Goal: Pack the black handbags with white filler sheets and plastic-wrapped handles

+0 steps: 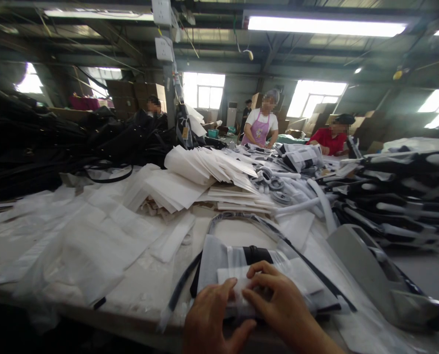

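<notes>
Directly under the fingers: bag [257,254], black, lying on the table [136,287] in white paper [212,253] and clear film, presumably against scuffs. Left hand [210,314]: thumb and forefinger well parted, nothing seen between them; apparently steadying the near side. Right hand [278,297]: fingers bent, tips on the wrapping; whether they pinch film cannot be told. Arching beyond the fingers and down both sides: handle [182,276], film-sleeved, seemingly spread to leave the middle free. Right of the fingers: grey block [352,248], perhaps a tape dispenser, near enough for easy reach. Farther off, ahead: paper stack [223,169], fanned, likely for lifting single sheets. Ahead and right: foam tubes [302,210], heaped loose. Left of the fingers: plastic sheets [105,241], spread flat, probably for ready picking.
</notes>
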### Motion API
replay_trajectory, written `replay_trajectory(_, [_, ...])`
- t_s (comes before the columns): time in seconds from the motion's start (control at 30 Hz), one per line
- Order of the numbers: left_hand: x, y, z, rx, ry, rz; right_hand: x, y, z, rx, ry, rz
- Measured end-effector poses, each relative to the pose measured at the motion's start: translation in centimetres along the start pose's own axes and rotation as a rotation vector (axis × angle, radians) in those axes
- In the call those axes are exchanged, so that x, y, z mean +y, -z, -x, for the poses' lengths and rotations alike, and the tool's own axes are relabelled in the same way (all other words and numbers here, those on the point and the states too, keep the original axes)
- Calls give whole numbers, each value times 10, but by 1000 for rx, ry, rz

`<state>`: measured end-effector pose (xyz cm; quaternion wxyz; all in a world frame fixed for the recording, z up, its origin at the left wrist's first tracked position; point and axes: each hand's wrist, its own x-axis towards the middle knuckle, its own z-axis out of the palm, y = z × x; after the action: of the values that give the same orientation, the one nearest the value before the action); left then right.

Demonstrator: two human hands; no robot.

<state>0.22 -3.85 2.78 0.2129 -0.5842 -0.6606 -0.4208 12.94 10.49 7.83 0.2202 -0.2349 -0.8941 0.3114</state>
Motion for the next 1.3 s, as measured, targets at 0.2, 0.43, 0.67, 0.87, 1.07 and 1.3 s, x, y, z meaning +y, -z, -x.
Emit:
replay_trajectory(0.2, [8,-7,-3,49,195,150,7,-5,7,77,45,-99])
replay_trajectory(0.43, [2,2,-13,-169,460,298,3,-2,7,60,5,-77])
replay_trajectory(0.67, [8,-1,-15,-157,335,21,4,-5,4,71,-12,-27])
replay_trajectory(0.87, [19,-3,-23,21,70,-138,-7,2,-3,2,-71,55])
replay_trajectory(1.07, [23,-9,-7,-22,-227,-271,-4,4,-15,-2,-95,161])
replay_trajectory(1.3, [16,-6,10,-215,-349,-484,0,1,-14,38,-18,102])
